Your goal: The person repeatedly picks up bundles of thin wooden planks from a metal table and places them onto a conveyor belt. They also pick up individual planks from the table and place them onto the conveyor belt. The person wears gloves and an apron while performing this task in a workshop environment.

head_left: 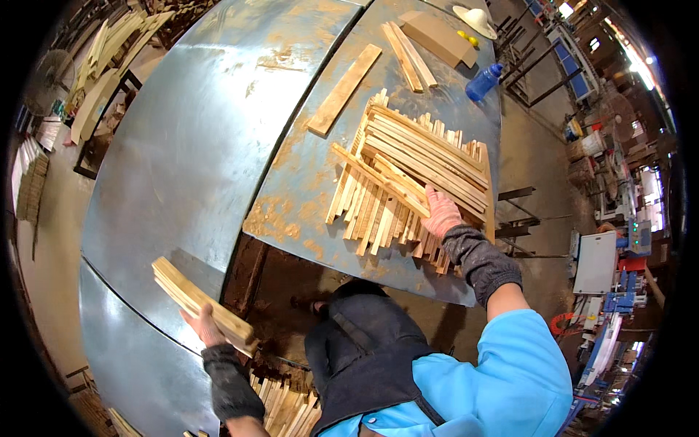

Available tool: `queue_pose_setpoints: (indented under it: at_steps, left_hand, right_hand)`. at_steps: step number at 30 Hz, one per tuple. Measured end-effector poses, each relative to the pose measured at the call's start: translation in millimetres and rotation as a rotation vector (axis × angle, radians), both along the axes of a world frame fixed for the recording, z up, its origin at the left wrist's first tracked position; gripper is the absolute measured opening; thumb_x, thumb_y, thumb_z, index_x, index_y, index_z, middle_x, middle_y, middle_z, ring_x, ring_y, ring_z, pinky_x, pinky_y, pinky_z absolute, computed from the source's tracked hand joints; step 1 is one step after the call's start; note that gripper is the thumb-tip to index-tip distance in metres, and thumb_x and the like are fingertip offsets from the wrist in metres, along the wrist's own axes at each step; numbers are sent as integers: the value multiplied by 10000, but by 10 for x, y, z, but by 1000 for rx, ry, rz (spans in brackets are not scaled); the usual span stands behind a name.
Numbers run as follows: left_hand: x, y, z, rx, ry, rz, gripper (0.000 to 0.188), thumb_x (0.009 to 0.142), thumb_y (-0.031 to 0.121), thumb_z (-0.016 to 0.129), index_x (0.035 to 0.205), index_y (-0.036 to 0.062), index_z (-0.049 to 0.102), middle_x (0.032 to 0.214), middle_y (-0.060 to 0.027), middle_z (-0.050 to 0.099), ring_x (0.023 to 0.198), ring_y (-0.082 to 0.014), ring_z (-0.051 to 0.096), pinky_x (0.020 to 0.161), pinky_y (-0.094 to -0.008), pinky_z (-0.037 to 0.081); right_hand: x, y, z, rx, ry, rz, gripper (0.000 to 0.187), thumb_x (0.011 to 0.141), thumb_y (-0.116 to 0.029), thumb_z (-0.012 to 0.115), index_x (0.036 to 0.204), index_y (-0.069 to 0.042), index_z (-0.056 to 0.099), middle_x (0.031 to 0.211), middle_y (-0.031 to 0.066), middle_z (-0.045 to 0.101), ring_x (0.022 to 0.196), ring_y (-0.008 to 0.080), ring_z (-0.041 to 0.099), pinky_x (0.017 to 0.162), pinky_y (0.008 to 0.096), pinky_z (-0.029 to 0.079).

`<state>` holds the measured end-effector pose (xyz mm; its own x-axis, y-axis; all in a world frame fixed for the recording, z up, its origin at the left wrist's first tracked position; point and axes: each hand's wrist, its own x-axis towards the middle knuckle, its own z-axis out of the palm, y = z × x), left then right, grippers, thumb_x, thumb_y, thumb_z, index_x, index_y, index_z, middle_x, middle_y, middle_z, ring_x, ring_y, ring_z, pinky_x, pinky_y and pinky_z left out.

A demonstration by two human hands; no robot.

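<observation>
At the lower left, my left hand is closed round a small bundle of wooden strips, held over the metal table's near edge. My right hand grips the near end of a wooden strip on the stack at the right; part of the fingers is hidden. Under and beyond it lies a layer of long strips, set crosswise on a lower layer of strips. Both forearms wear dark sleeve covers.
A wide plank, two narrower boards, a cardboard box and a blue bottle lie farther back on the metal table. A gap separates the table sections before me. More strips sit below, beside my left arm.
</observation>
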<state>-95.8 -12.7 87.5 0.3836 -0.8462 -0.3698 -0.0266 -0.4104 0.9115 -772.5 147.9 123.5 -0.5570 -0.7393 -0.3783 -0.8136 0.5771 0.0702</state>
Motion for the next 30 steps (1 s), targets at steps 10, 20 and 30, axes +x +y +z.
queue_pose_setpoints:
  at_steps: [10,20,30]
  left_hand:
    - [-1306,2456,638,-31,272,260,1135,764,11,653,1760,71,112,1483,-181,565,1207,-304,629,1063,-439,553]
    - [-1940,3563,1155,-185,336,424,1236,790,49,867,1765,102,110,1400,-146,652,1224,-260,655,1081,-385,523]
    - [-2020,5700,1145,-642,153,799,1258,750,252,934,1744,49,191,1592,-165,487,1447,-271,489,1218,-405,409]
  right_hand:
    - [-601,273,-138,-165,-30,222,818,870,-249,782,1587,-32,455,1406,223,586,1331,426,543,1167,554,416]
    - [-1055,702,-599,-57,100,344,1052,851,-288,840,1697,-9,281,1745,226,319,1622,393,281,1343,478,233]
    - [806,54,-1002,-276,-682,849,895,836,-170,805,1616,58,430,1533,285,571,1402,384,567,1204,417,426]
